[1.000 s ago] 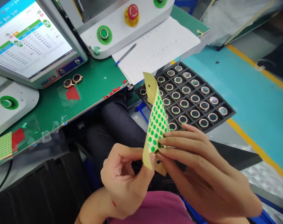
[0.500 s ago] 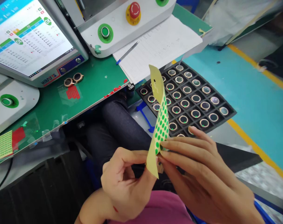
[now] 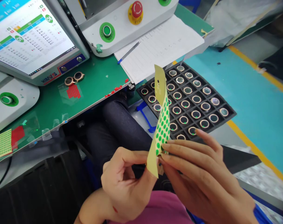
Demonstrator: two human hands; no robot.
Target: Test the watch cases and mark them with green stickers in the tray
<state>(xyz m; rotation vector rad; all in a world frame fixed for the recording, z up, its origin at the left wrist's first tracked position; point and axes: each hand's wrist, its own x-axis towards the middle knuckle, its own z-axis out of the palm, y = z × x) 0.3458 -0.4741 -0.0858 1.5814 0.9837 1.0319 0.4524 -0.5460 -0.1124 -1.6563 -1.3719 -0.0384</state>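
A curled yellow sheet of green dot stickers stands upright in front of me, its bare upper end bent over. My left hand pinches the lower end between thumb and fingers. At the right edge, near the lowest dots, the fingertips of my right hand press together on the sheet; a sticker between them cannot be made out. Behind the sheet lies a black compartment tray of round gold-rimmed watch-like parts, several with a green dot. The sheet and my right hand hide some compartments.
A green bench holds a monitor, two round parts, red stickers and another green-dot sheet. Papers with a pen lie near a machine panel with a red stop button.
The sheet's upper end has swung slightly right. My right hand has shifted a little right, its fingertips still at the sheet's edge; my left hand keeps its pinch.
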